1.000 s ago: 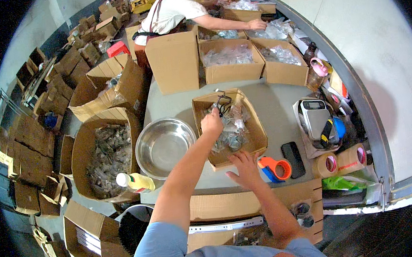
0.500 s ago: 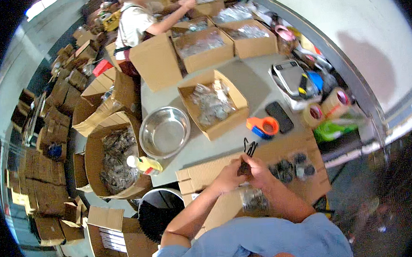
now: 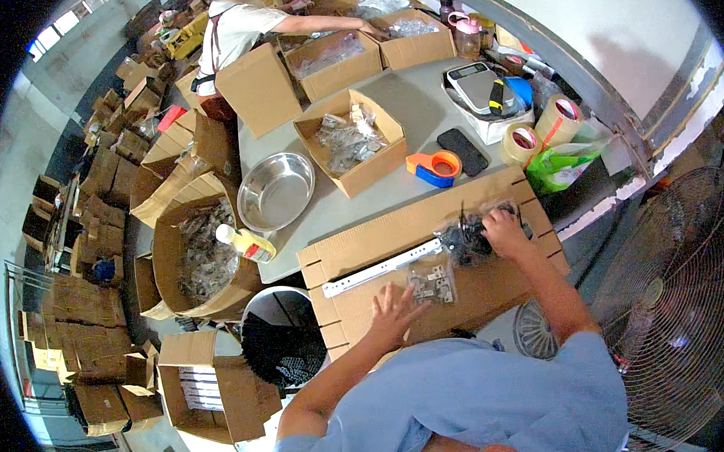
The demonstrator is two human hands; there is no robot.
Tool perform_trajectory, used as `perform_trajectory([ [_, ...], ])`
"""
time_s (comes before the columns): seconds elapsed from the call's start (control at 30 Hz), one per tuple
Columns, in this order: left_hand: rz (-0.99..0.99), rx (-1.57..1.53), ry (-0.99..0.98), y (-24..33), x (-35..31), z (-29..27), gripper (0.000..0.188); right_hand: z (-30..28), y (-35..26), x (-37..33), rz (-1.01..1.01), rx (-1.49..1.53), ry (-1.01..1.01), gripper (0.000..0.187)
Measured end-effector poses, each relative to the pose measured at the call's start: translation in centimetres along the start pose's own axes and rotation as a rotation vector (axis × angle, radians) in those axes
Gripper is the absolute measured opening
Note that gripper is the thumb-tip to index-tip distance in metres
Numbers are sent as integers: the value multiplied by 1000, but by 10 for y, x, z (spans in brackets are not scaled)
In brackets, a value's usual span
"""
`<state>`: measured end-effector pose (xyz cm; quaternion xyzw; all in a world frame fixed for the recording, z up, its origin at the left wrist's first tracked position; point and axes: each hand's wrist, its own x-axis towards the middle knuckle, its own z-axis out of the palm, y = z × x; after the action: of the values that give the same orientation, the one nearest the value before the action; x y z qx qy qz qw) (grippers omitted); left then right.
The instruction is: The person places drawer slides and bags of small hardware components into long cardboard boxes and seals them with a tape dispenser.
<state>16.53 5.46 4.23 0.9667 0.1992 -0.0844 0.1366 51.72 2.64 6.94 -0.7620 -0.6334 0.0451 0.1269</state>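
Observation:
My left hand [image 3: 395, 314] is open, its fingers spread low over the cardboard sheet [image 3: 364, 314], beside a clear bag of small metal fittings [image 3: 433, 285]. A long white metal rail with holes [image 3: 382, 268] lies across the sheet beyond that hand. My right hand [image 3: 505, 231] is at the right end of the sheet, its fingers closed down at a cluster of black parts [image 3: 467, 240], some of them bagged. What is between those fingers is hidden.
Beyond the sheet are an orange-and-blue tape dispenser [image 3: 435, 169], a phone [image 3: 463, 152], a steel bowl [image 3: 276, 192] and a box of bagged parts [image 3: 350, 147]. A bottle [image 3: 246, 243] stands left, near a bin of black rods [image 3: 282, 345]. A fan [image 3: 670, 313] is at right. A co-worker [image 3: 240, 37] reaches into boxes.
My hands, together on black hooked pieces before, have parted: the left came down and opened, the right went to the black parts. The white rail now shows. The co-worker's arm has stretched out.

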Motion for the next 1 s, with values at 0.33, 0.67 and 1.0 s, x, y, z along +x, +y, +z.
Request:
perform_trajectory([
  [0.33, -52, -51, -110, 27, 32, -32, 124, -7, 11, -6, -21, 92, -160, 51],
  [0.67, 35, -447, -413, -11, 70, -92, 94, -36, -1, 107, -101, 550, -556, 59],
  [1.0, -27, -446, -26, -4, 65, -56, 51, 104, -126, 300, 920, 1861, -334, 78],
])
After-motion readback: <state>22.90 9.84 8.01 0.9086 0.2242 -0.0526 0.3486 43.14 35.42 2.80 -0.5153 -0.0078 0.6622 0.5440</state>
